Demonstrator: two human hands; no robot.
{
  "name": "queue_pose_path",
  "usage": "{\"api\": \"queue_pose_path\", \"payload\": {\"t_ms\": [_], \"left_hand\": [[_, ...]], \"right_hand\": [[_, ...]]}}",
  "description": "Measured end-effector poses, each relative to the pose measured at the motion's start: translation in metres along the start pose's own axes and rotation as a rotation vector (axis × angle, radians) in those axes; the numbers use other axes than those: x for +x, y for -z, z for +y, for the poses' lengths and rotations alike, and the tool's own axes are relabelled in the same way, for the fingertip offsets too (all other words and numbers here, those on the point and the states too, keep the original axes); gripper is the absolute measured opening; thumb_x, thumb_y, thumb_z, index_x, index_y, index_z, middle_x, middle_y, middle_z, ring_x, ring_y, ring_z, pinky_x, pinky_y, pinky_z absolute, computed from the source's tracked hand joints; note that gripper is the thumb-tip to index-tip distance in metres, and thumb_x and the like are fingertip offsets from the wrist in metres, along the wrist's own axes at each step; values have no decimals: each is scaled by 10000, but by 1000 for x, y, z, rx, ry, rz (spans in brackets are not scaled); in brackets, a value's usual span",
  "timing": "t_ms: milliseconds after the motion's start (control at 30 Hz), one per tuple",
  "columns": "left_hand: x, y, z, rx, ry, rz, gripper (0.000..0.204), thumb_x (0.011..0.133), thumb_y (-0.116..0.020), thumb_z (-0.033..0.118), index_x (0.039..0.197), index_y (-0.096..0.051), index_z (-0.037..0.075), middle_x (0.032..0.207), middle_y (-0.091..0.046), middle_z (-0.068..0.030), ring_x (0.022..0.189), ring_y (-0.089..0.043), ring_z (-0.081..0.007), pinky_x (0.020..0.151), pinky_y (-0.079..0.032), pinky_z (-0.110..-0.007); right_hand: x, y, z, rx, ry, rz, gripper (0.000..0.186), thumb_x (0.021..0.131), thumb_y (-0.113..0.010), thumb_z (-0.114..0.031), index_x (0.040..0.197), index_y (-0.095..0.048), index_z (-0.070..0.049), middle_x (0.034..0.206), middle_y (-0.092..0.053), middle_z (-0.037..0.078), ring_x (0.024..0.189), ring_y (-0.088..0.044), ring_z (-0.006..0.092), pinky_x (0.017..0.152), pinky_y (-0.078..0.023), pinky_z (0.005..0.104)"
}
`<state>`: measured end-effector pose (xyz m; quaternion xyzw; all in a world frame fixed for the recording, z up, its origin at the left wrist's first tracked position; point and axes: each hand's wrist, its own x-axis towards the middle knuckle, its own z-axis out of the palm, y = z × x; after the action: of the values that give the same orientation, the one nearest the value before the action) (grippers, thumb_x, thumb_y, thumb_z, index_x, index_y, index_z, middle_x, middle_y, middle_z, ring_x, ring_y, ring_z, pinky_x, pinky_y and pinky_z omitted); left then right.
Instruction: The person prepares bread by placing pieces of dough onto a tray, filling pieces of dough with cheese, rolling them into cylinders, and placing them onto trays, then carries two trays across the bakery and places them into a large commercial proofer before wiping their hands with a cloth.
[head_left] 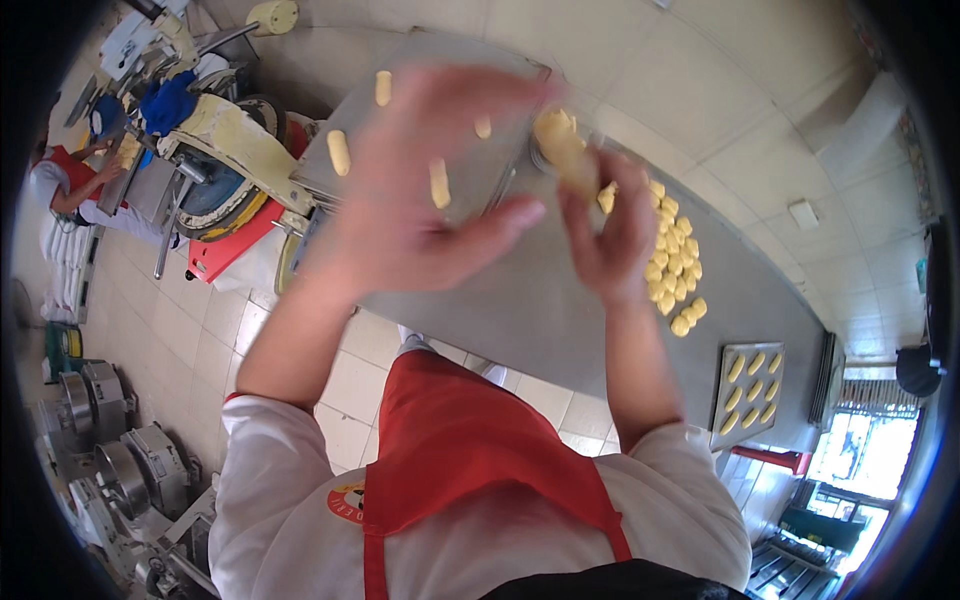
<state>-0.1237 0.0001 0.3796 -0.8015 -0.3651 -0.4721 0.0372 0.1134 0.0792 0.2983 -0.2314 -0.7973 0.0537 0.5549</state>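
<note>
Fingers of the left hand [405, 200] are spread open; those of the right hand [615, 235] curve beside a blurred yellowish shape [558, 140], and whether they grip it I cannot tell. Dough rolls [339, 153] lie around the left fingers, dough balls [673, 258] on the counter [490, 300] just right of the right fingers, a loaded tray [743, 434] farther right.

Well behind the bare fingers [505, 222], toward the body, is a white short-sleeved cloth shirt [270, 470] with thin red cuff edging [234, 397]. A plain red cloth apron [480, 420] with narrow red straps [374, 565] covers it; farther from the fingers, a round red-and-yellow emblem [346, 503] marks the shirt.
</note>
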Motion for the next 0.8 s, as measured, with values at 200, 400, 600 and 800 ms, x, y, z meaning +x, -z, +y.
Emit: {"api": "queue_pose_path", "payload": {"t_ms": [200, 400, 600, 800], "left_hand": [[-85, 109, -88, -14, 1, 591, 606, 967, -739, 350, 1369, -597, -80, 1319, -623, -231, 1261, -589, -355, 1125, -438, -506], [-223, 97, -137, -72, 685, 516, 505, 926, -749, 308, 1258, -664, -63, 1305, -588, -215, 1255, -559, -335, 1105, -421, -455], [-260, 97, -154, -222, 931, 493, 461, 885, -759, 246, 1233, -673, -44, 1310, -591, -216, 1258, -557, -330, 1090, -428, -445], [-192, 61, -188, -347, 633, 284, 487, 816, -801, 274, 1182, -708, -34, 1251, -615, -252, 1125, -618, -351, 938, -511, -442]], "right_hand": [[191, -207, 48, 294, -54, 408, 466, 901, -802, -84, 1346, -674, -29, 1024, -698, 104, 861, -637, 207, 751, -530, 308], [97, -358, 245, -388, -592, -346, 726, 847, -842, -386, 1437, -607, -35, 1336, -710, 208, 1220, -697, 360, 1028, -548, 470], [139, -395, 207, -245, -753, -605, 742, 846, -842, -338, 1452, -560, -16, 1324, -729, 159, 1173, -718, 345, 1017, -565, 443], [134, -355, 190, -234, -766, -505, 687, 855, -851, -317, 1422, -584, -35, 1367, -711, 154, 1151, -728, 289, 927, -595, 416]]}}
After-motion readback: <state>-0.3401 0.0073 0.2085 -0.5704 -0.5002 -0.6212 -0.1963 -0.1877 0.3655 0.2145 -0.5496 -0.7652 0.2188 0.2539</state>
